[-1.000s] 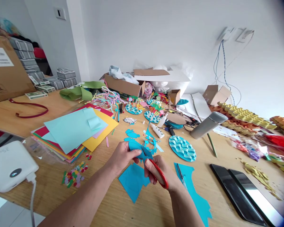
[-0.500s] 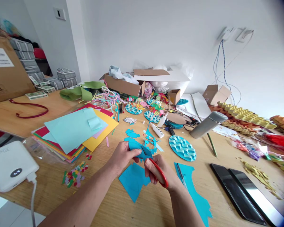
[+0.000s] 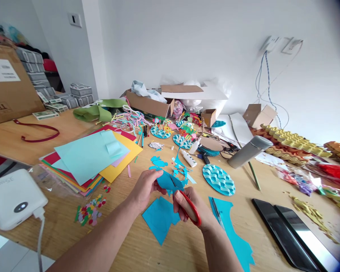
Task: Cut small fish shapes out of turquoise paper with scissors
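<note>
My left hand (image 3: 146, 187) pinches a small piece of blue paper (image 3: 168, 180) above the wooden table (image 3: 164, 249). My right hand (image 3: 194, 209) grips red-handled scissors (image 3: 191, 207), whose blades meet the blue paper's edge. Under my hands lies a blue paper offcut (image 3: 159, 217). A longer blue strip (image 3: 234, 234) with a pen on it lies to the right. Small blue scraps (image 3: 180, 170) lie just beyond my hands.
A stack of coloured sheets (image 3: 90, 156) lies at the left, with confetti bits (image 3: 89, 211) in front of it. A white power bank (image 3: 13, 198) sits at the near left edge. A blue wavy disc (image 3: 218, 178), glue bottle (image 3: 189, 157), grey flask (image 3: 249, 151) and two dark tablets (image 3: 289, 230) lie right.
The blue paper has turned slightly in my left hand, showing more of its flat face. Both hands stay in about the same place.
</note>
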A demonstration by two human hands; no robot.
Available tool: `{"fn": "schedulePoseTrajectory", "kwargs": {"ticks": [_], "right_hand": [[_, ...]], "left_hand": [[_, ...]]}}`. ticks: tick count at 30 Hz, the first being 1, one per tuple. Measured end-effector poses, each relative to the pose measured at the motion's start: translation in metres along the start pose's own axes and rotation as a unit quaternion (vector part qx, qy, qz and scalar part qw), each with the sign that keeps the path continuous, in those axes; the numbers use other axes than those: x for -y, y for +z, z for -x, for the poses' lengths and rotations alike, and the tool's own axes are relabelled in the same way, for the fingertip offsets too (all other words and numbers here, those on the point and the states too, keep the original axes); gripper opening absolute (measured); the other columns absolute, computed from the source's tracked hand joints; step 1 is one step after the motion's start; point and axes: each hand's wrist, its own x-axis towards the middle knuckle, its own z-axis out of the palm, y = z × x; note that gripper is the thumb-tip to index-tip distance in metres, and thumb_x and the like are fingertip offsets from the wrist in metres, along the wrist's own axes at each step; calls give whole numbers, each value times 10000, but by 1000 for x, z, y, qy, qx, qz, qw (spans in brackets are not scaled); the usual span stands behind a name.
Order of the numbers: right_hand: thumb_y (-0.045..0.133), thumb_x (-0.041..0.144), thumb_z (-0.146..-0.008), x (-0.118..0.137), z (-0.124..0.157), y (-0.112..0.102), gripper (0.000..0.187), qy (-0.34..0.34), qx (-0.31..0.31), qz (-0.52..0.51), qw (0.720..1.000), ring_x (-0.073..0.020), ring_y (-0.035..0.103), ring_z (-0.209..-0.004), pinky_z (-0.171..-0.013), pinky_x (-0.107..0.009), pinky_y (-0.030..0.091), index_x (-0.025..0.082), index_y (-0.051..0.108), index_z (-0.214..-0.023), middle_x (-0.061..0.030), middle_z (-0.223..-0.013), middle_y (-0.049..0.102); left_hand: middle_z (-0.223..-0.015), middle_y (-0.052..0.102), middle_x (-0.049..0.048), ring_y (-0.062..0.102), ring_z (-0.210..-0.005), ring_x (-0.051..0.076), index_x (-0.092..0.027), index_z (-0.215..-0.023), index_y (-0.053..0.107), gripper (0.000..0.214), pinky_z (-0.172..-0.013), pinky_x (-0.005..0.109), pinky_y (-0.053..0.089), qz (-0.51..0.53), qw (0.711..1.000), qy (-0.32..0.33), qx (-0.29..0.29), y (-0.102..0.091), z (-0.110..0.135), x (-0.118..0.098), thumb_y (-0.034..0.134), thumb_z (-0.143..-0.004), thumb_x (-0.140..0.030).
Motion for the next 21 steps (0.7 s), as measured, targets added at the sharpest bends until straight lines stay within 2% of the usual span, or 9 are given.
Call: {"fn": "schedulePoseTrajectory", "kwargs": {"ticks": [8, 16, 21], "right_hand": [[447, 825, -711, -4, -1, -1, 723, -18, 5, -4, 1000, -77, 422, -306, -337, -202, 281, 140, 575, -519, -16, -370, 478], [442, 777, -770, -7, -2, 0, 692, -58, 23, -47, 997, -77, 431, -319, -355, -200, 305, 133, 589, -566, -1, -379, 480], [445, 768, -777, -8, -2, 0, 685, -54, 25, -49, 997, -74, 421, -316, -347, -195, 295, 132, 585, -563, 6, -378, 477]], "left_hand": [[-686, 654, 43, 574, -616, 138, -126, -728, 643, 184, -562, 247, 456, -54, 998, -17, 13, 1, 1, -3, 682, -708, -305], [-641, 631, 20, 558, -587, 128, -141, -685, 607, 155, -565, 250, 451, -34, 999, -19, 20, 0, 1, -3, 689, -692, -272], [-657, 638, 28, 563, -604, 136, -138, -696, 616, 137, -576, 255, 463, -20, 999, -27, 21, 0, 1, -3, 688, -677, -253]]}}
